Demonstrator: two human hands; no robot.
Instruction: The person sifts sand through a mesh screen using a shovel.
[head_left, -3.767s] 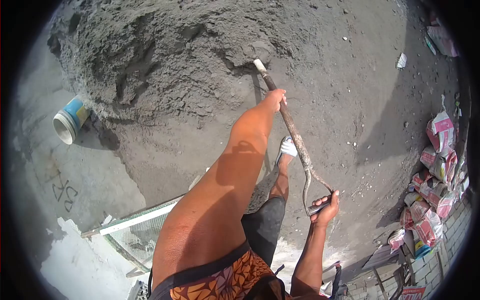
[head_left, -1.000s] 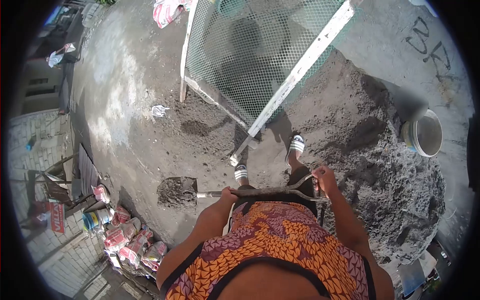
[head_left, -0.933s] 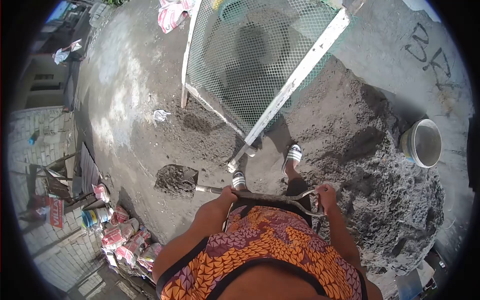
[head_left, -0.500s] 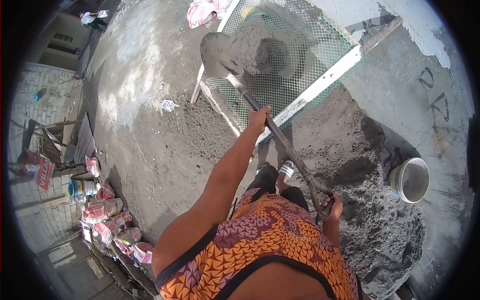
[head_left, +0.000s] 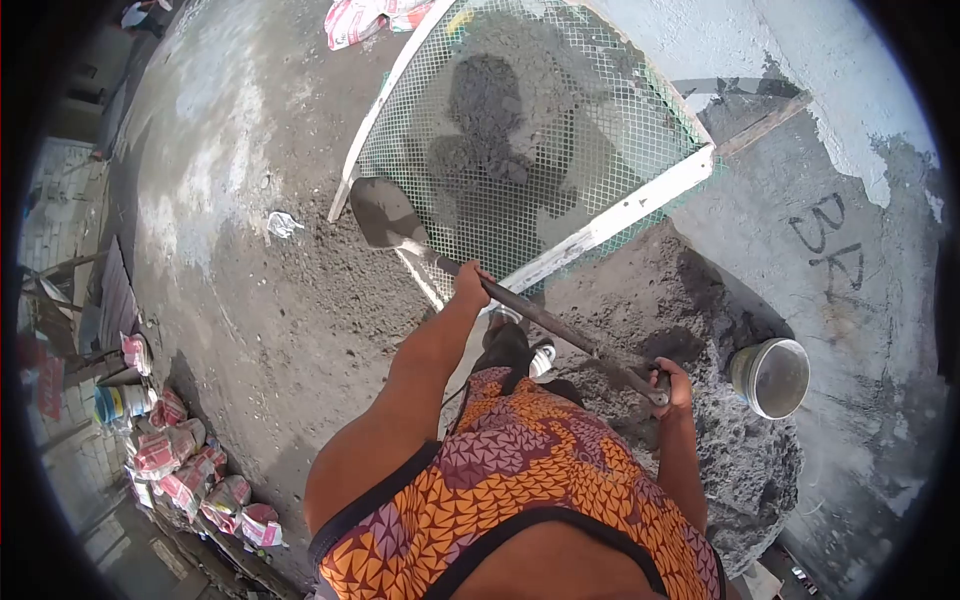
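A long-handled shovel (head_left: pixel 557 325) crosses in front of my body, its blade (head_left: pixel 385 212) at the left edge of a green mesh screen (head_left: pixel 620 150) with a white wooden frame. My left hand (head_left: pixel 473 283) is closed around the shaft a little behind the blade. Farther back, my right hand (head_left: pixel 675 386) grips the end of the handle. Only a thin grey coating shows on the blade. Grey sand (head_left: pixel 500 110) lies on the upper mesh, partly under a dark shadow.
A heap of grey sand (head_left: pixel 745 470) rises on my right, with a bucket (head_left: pixel 770 378) beside it against the wall (head_left: pixel 850 300). Several red and white sacks (head_left: pixel 170 450) are piled at the left. More sacks (head_left: pixel 355 22) lie beyond the screen. A crumpled white scrap (head_left: pixel 284 224) is on the ground.
The shovel blade has swung back toward me and left, from over the mesh to its left edge. The sand around the blade stays on the mesh. Both hands keep their grip.
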